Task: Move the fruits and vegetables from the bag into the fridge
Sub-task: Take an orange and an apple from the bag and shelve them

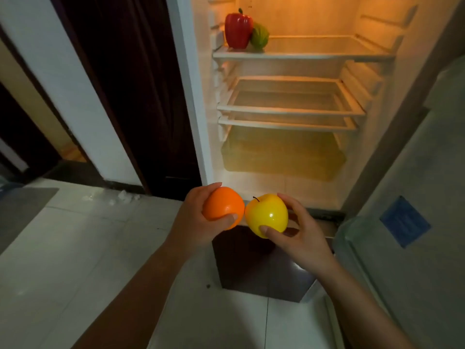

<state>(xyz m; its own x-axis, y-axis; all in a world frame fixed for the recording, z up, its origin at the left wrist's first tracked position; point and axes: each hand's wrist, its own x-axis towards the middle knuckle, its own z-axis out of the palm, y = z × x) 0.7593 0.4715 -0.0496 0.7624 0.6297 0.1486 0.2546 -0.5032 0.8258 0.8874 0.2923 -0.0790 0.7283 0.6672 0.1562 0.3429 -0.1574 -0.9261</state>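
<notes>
Green vegetable (260, 36) half behind red pepper (238, 28)

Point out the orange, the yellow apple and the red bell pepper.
orange (221, 202), head view, on its upper front skin, above the thumb.
yellow apple (265, 212), head view, on the middle of its glossy side.
red bell pepper (237, 30), head view, on its front face, on the top shelf.

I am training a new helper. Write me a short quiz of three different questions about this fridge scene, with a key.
1. True or false: the left hand holds the orange.
2. Which shelf carries the red pepper? A) top B) middle C) bottom drawer
3. Fill in: the right hand holds a yellow ____.

Key: 1 true. 2 A, the top shelf, beside a green item. 3 apple.
</notes>
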